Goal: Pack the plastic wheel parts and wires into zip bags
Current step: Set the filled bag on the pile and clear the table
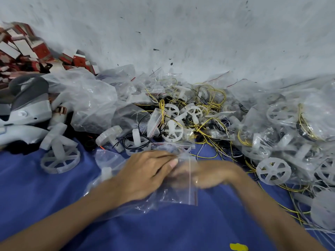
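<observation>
My left hand (145, 173) pinches the upper edge of a clear zip bag (183, 194) that lies on the blue cloth. My right hand (206, 173) is blurred and partly behind the bag's film, with its fingers curled at the bag. Loose white plastic wheels lie around: one wheel (60, 156) at the left, another wheel (172, 132) in the middle, a third wheel (273, 171) at the right. A tangle of yellow and black wires (204, 113) is heaped behind the hands.
Filled zip bags with wheels and wires (293, 127) pile up at the right. Crumpled clear plastic bags (90, 98) sit at the back left, next to white and grey toy shells (25, 109) and red and white boxes (27, 46). A grey wall stands behind.
</observation>
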Tool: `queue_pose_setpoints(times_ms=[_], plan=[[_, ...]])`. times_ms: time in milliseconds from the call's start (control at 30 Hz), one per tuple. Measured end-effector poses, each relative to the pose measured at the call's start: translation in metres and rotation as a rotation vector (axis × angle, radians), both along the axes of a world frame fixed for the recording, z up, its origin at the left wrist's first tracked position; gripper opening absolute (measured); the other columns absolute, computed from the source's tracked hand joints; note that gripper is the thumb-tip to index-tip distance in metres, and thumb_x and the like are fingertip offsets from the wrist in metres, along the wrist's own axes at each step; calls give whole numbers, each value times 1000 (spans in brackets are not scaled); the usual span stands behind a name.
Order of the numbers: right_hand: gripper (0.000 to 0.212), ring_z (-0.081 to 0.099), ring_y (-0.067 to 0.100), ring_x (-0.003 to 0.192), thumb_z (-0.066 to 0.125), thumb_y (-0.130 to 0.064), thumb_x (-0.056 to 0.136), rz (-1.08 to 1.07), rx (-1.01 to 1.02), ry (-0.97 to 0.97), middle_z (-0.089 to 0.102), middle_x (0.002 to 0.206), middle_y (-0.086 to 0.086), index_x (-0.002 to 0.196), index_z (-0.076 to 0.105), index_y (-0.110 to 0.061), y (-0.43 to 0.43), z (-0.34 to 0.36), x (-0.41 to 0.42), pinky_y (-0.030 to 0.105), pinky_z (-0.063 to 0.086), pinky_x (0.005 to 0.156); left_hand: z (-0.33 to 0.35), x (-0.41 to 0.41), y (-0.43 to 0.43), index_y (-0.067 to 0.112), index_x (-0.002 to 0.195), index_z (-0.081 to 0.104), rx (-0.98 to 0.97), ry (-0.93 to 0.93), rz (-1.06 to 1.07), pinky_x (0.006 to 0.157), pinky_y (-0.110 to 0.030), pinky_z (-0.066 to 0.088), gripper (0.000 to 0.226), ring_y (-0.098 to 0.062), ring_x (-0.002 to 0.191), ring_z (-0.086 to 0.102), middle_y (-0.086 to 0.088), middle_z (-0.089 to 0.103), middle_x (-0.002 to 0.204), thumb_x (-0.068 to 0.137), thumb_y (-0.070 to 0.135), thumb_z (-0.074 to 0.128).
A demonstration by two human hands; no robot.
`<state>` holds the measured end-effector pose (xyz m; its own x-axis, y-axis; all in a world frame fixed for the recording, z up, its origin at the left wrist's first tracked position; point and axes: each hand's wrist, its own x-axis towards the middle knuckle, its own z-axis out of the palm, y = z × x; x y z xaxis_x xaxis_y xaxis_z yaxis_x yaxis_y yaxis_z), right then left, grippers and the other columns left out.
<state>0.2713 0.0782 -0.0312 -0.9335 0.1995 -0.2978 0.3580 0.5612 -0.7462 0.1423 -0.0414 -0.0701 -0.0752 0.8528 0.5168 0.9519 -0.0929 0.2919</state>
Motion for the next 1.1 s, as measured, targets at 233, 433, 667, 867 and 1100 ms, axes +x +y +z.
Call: queue_pose_setpoints(times_ms=[233,433,667,867,1100], plan=[[15,55,3,46,64,-1,85,-459,182,427,64,60,-1,76,66,-14,43,13,-15,15,47,49,-13,-1,5,21,117,66,-95,41,10,83,-37,56,46,-14,108,63,7,66,119,100,43,29],[12,61,6,80,71,-18,81,-276,427,394,65,85,-7,92,72,-14,22,-8,-54,16,48,73,-16,-3,5,26,117,64,-115,43,-17,83,-32,54,41,-10,104,63,11,66,116,100,42,31],[40,55,21,108,64,-26,85,-243,478,405,56,121,7,121,56,-10,6,-19,-100,30,44,92,-13,-2,4,25,112,67,-148,64,-24,86,-29,50,40,-12,105,62,8,68,114,94,40,34],[35,47,28,115,56,-37,89,-320,523,317,50,120,10,113,57,-12,-1,-40,-126,40,41,93,-17,-5,6,21,105,68,-263,107,-10,83,-34,47,47,-15,97,62,6,69,109,90,40,28],[36,41,27,112,60,-42,86,-344,577,344,37,115,8,109,55,-14,-1,-49,-119,37,40,91,-22,-7,4,19,88,68,-228,158,-29,71,-34,47,44,-16,78,63,4,71,89,90,41,30]])
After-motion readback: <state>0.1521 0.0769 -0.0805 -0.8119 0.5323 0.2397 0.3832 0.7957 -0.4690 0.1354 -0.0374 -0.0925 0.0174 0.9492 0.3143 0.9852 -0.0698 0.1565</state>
